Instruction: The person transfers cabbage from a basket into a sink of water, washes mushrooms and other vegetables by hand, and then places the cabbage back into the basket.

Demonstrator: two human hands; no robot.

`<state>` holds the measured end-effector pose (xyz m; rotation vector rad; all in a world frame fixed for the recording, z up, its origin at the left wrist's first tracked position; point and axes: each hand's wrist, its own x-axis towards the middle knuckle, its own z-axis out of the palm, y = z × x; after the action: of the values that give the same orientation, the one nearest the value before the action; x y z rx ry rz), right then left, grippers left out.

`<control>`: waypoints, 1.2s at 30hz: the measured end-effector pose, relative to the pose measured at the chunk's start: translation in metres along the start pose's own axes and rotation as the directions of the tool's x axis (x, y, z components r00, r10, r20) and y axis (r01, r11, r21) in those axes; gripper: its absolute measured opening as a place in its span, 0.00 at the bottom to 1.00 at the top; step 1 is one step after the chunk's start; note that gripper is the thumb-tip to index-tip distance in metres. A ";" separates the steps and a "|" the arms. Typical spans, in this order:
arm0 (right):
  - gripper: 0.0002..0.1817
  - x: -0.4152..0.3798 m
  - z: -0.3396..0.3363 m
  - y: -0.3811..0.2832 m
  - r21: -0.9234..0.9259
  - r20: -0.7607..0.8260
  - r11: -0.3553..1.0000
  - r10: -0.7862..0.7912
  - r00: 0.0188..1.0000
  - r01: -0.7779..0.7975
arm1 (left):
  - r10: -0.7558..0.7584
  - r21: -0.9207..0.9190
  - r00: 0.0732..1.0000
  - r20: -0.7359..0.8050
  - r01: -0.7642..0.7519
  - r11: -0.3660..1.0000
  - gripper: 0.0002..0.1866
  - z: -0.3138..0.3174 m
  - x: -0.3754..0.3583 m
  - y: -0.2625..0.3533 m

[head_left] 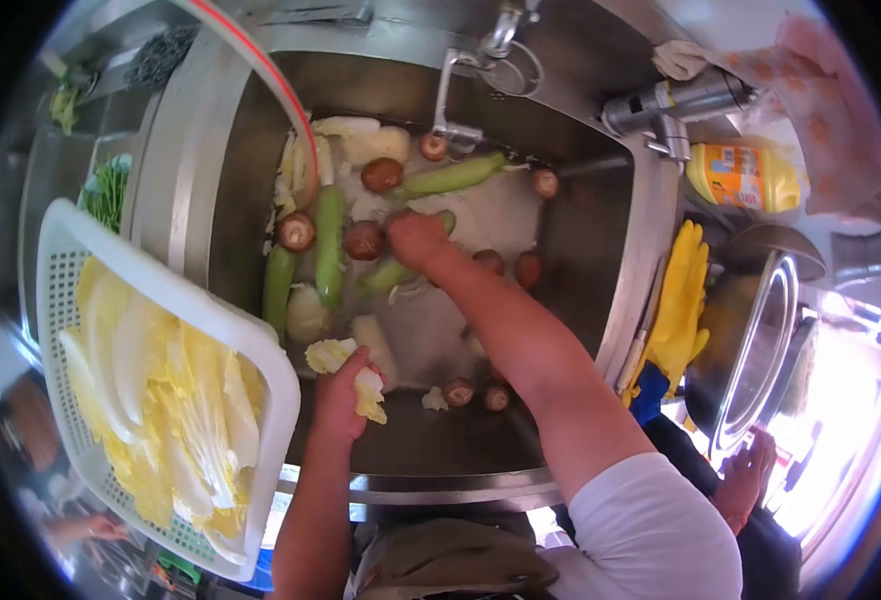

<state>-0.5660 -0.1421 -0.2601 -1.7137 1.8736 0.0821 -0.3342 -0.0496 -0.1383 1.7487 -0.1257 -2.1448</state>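
Observation:
My left hand [341, 400], low in the sink [441, 440], is closed round pale yellow-white cabbage leaf pieces [329, 354] that stick out on both sides. My right hand [417, 240] reaches down into the middle of the sink with curled fingers. Its fingertips are hidden, so what they hold, if anything, does not show. Just left of it is a brown mushroom [364, 240]. A long green gourd [391, 275] lies partly under that hand. Around them lie another green gourd [330, 245], more mushrooms [297, 231] and a whitish chunky vegetable [308, 313].
A white basket [281, 375] of cabbage leaves [181, 400] stands left of the sink. A red-striped hose [261, 65] hangs into the sink near the faucet [448, 90]. At right are yellow gloves [679, 300], a yellow bottle [746, 178] and another person's hand [746, 480].

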 end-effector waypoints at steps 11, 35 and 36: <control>0.12 -0.002 0.017 -0.019 0.118 0.112 0.991 0.055 0.992 -0.068 | 0.023 0.049 1.000 -0.011 -0.023 0.999 0.11 -0.009 0.012 -0.015; 0.13 -0.050 -0.052 0.060 0.988 0.092 -0.152 0.766 0.636 0.039 | 0.044 -0.004 0.997 0.065 -0.044 0.999 0.12 0.008 0.011 -0.012; 0.15 -0.070 -0.048 0.029 0.974 0.137 -0.222 0.723 0.677 0.041 | 0.076 0.012 0.995 0.067 -0.077 0.997 0.12 0.016 0.010 -0.012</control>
<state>-0.6112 -0.0955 -0.1985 0.1355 1.7244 -1.4222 -0.3542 -0.0447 -0.1476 1.6538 -0.2232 -2.1524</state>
